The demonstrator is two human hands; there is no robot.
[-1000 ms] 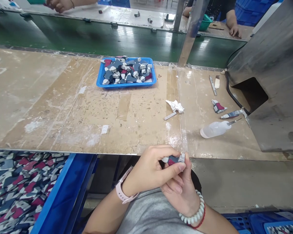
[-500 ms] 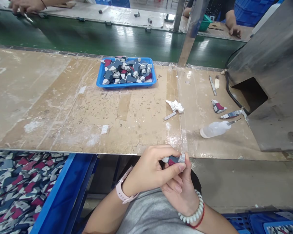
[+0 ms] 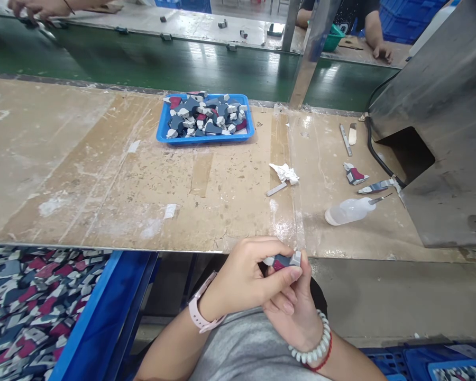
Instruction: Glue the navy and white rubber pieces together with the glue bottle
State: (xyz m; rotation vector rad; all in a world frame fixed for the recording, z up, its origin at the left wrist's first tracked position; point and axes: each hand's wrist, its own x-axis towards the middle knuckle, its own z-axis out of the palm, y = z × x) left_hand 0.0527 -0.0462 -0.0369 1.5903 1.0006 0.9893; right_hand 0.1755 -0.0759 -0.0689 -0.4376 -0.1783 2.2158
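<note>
A small piece sits low in the frame, just right of centre, below the near edge of the counter. It is dark grey-blue with a patch of dark red and a pale grey end block at its right tip. It lies roughly level, long side across the picture, mostly hidden, only its top edge and right end showing.

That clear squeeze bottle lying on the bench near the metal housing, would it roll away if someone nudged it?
Probably. The squeeze bottle lies on its side and looks round, so a sideways push should roll it. It looks like thin translucent plastic, so likely light and soft to squeeze. Its thin nozzle points toward the metal housing, which might stop it.
</note>
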